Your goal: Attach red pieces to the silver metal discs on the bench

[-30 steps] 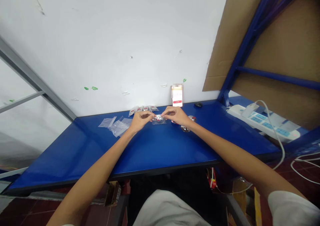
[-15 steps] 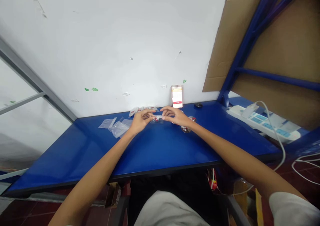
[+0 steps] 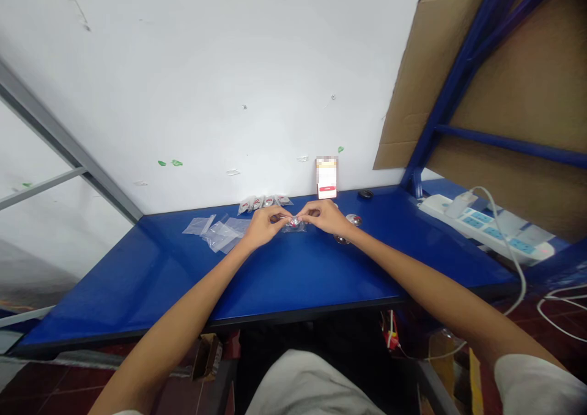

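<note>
Between my hands is a small clear plastic bag (image 3: 294,224) with a round, shiny silver piece marked in red inside it. My left hand (image 3: 267,225) pinches the bag's top edge on the left, thumb against fingers. At the other end of that edge, my right hand (image 3: 324,216) pinches it the same way. Loose silver domed pieces (image 3: 353,219) lie beside my right wrist, one partly hidden by the forearm. Several bagged pieces (image 3: 265,203) rest in a row behind my left hand. Flat clear bags (image 3: 222,233) are spread to its left.
A phone (image 3: 327,178) with a lit screen leans on the white wall behind the blue table (image 3: 293,274). Near it lies a small black round object (image 3: 365,194). At the right stands a white power strip (image 3: 486,227) with a plugged-in cable.
My hands have drawn closer together along the bag's top edge. The bag now hangs lower and faces me, and the bagged row behind my left hand shows more fully.
</note>
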### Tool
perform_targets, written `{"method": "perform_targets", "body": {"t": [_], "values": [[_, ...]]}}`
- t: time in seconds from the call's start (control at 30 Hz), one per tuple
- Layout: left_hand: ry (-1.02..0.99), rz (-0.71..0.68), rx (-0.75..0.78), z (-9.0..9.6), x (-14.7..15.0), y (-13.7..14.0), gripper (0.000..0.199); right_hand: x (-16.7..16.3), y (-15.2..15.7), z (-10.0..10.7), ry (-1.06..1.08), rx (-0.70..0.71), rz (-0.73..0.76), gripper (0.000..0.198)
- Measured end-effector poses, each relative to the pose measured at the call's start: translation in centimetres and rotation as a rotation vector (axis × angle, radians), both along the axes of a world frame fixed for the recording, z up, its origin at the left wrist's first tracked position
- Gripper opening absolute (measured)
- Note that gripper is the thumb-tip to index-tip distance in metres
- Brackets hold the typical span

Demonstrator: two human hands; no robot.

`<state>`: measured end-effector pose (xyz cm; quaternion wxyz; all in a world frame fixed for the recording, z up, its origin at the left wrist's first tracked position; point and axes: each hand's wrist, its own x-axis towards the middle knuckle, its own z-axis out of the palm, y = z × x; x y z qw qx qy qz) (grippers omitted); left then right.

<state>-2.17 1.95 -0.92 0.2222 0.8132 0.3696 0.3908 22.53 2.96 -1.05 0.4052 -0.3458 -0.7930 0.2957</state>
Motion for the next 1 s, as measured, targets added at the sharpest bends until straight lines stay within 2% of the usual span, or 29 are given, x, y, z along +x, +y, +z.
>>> {"method": "perform_targets", "body": {"t": [0.13, 0.27, 0.43, 0.53, 0.63, 0.73, 0.87, 1.0], "values": [[0.039, 0.105, 0.017, 0.2, -1.2, 1.1, 0.02, -0.1, 0.4, -0.4, -0.022, -0.001, 0.001, 0.021], [0.106, 0.342, 0.118, 1.5, -4.4, 2.5, 0.021, 0.6, 1.0, -0.6, -0.048, 0.061, -0.096, 0.024], [0.28, 0.634, 0.23, 2.7, -9.4, 3.9, 0.022, 1.5, 0.8, 0.0, -0.181, 0.226, -0.163, 0.019], [0.373, 0.813, 0.231, 2.3, -11.2, 4.6, 0.023, 1.4, 0.5, 0.3, -0.222, 0.27, -0.17, 0.019], [0.422, 0.933, 0.192, 1.2, -11.5, 5.1, 0.021, 1.1, 0.5, 0.1, -0.239, 0.264, -0.166, 0.018], [0.479, 0.918, 0.143, 0.1, -11.0, 5.7, 0.017, 1.0, 0.7, -0.3, -0.263, 0.25, -0.17, 0.018], [0.554, 0.769, 0.009, -0.4, -10.5, 6.6, 0.012, 1.1, 0.7, -0.5, -0.283, 0.245, -0.18, 0.018], [0.532, 0.595, -0.085, 0.4, -11.5, 6.9, 0.033, 1.3, 0.6, -0.2, -0.283, 0.243, -0.178, 0.019]]}}
